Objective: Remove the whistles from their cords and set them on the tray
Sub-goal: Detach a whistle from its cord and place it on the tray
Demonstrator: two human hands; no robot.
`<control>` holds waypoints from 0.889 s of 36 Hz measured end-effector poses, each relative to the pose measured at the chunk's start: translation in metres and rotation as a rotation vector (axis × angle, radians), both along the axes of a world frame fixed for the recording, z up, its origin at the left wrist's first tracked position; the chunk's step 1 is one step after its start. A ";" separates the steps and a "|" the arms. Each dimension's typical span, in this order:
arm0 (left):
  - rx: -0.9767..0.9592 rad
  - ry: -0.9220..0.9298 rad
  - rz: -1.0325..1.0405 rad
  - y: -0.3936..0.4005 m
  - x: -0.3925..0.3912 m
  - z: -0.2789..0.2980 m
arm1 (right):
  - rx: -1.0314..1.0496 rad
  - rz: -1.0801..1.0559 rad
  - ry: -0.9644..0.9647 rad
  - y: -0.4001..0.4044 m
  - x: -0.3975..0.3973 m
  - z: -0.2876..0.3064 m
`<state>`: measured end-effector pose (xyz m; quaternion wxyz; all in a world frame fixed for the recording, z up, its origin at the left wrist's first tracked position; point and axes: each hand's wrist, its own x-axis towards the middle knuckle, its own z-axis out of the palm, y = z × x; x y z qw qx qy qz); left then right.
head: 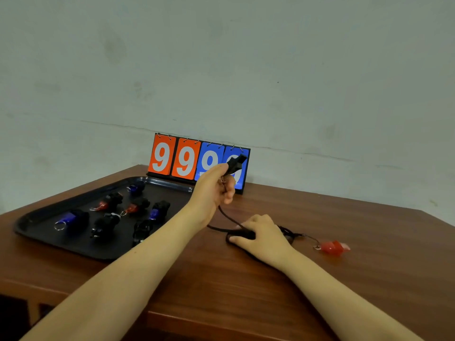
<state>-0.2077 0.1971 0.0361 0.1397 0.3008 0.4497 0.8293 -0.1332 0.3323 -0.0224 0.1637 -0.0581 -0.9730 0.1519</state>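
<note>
My left hand (214,188) is raised above the table and pinches a black whistle (235,163), whose black cord (227,217) hangs down from it to the table. My right hand (263,236) rests on the table and holds the lower part of that cord. A red whistle (334,247) lies on the table to the right, still joined to a black cord (295,234). The black tray (44,217) at the left carries several loose whistles, blue, red and black.
A flip scoreboard (187,158) with orange and blue 9 cards stands at the back against the wall. The wooden table (344,217) reaches to the right, and its front edge runs across the bottom of the view.
</note>
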 end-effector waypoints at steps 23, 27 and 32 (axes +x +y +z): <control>-0.740 0.693 0.419 0.005 -0.025 -0.032 | -1.447 0.069 0.496 0.034 0.024 0.044; -0.521 0.396 0.469 0.003 -0.031 -0.024 | -0.867 -0.153 0.416 0.045 0.029 0.042; -0.402 0.181 0.635 -0.008 -0.043 -0.018 | -0.936 -0.158 0.404 0.046 0.030 0.043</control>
